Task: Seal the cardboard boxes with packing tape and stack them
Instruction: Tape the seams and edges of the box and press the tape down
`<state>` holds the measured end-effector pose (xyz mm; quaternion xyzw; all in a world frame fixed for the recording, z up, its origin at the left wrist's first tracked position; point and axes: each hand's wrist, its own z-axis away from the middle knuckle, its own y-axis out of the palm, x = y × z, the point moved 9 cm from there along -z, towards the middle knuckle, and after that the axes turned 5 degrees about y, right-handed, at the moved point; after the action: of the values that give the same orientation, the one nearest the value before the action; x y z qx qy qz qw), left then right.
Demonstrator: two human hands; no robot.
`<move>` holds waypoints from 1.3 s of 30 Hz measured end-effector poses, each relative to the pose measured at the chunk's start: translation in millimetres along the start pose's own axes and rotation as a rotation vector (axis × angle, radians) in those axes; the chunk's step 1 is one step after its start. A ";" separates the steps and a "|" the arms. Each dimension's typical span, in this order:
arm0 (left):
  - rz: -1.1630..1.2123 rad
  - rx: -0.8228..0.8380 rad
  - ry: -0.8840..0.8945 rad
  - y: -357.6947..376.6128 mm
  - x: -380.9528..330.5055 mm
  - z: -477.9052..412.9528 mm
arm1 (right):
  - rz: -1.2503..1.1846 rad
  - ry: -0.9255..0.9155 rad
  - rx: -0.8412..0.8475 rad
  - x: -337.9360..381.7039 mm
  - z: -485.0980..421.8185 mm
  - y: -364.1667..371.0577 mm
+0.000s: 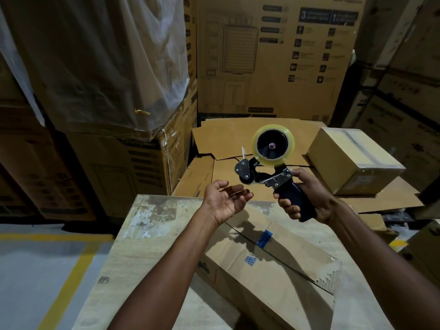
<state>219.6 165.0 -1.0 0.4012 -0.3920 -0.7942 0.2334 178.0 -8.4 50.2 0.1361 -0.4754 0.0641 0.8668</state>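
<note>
Two bare forearms rise from the bottom edge toward the centre of the frame. The left hand [226, 198] lies palm up, fingers loosely spread and slightly curled, holding nothing. Just right of it, the right hand [304, 201] wraps its fingers round the handle of a tape dispenser [273, 160].

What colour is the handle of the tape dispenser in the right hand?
Dark blue, seen in the head view: the right hand grips the tape dispenser by this handle.

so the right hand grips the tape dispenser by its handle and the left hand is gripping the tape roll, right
No: in the head view the left hand is open, palm up, holding nothing; the right hand grips the tape dispenser by its handle.
</note>
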 end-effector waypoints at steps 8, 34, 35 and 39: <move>-0.334 -0.036 0.012 -7.7 -9.9 -0.2 | 0.064 -0.023 -0.028 -0.3 4.9 -1.7; -0.857 -0.274 -0.127 -59.9 -2.1 -5.9 | 0.261 -0.051 0.013 -31.1 -3.8 8.4; -0.861 -0.273 -0.093 -60.5 -3.2 -7.6 | 0.261 -0.053 0.012 -33.3 -4.7 8.5; -0.896 -0.377 0.131 -68.4 -21.1 -10.4 | 0.271 -0.059 -0.007 -40.7 -7.3 8.1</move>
<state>236.3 214.8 -50.7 0.5302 -0.0149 -0.8469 -0.0385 159.9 2.2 13.7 0.0695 -0.5150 0.1748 0.8363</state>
